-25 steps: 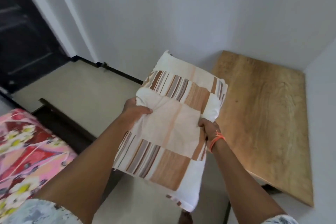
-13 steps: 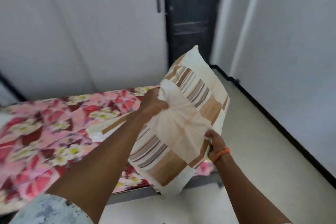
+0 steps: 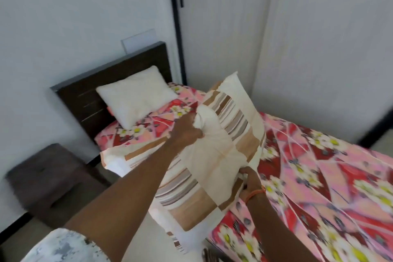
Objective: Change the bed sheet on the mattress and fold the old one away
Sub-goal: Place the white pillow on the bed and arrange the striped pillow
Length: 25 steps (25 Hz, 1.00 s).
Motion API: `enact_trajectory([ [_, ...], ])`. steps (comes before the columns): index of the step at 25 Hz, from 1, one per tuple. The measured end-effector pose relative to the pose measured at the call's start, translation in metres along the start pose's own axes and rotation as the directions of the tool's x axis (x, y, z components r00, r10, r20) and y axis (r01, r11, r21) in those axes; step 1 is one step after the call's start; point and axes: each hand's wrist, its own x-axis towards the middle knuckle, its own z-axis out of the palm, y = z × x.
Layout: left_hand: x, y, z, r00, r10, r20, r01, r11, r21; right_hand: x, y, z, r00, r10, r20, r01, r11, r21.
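While both hands are bunching its cover, I am carrying the soft, light striped pillow (image 3: 214, 155) over the floral sheet (image 3: 319, 176), left hand (image 3: 185, 132) gripping a top fold, right hand (image 3: 252, 183) pinching the lower edge.

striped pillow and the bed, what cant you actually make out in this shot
- Striped pillow, head view: its far face is turned away, and the left hand and right hand gripping it cover parts of the cover.
- Floral sheet: cut off by the right and bottom edges; print smeared by motion blur.
- Striped fabric on the bed edge: largely hidden behind the left forearm, shape unclear.
- Dark stool: blurred.
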Motion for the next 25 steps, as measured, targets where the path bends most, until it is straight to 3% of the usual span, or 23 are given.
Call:
enact_trajectory([
  [9, 0.188, -0.115, -0.165, 0.986, -0.144, -0.087, 0.152, 0.984, 0.094, 0.155, 0.051, 0.259, 0.987, 0.137, 0.079, -0.122, 0.979, -0.166],
  [18, 0.385, -0.221, -0.305, 0.999, -0.004, 0.039, -0.004, 0.979, 0.205, 0.279, 0.128, 0.466, 0.983, 0.181, -0.029, -0.183, 0.979, -0.091],
  [25, 0.555, -0.275, -0.342, 0.993, 0.089, 0.084, -0.110, 0.948, 0.298, 0.405, 0.133, 0.572, 0.984, 0.066, -0.163, -0.068, 0.998, -0.011],
])
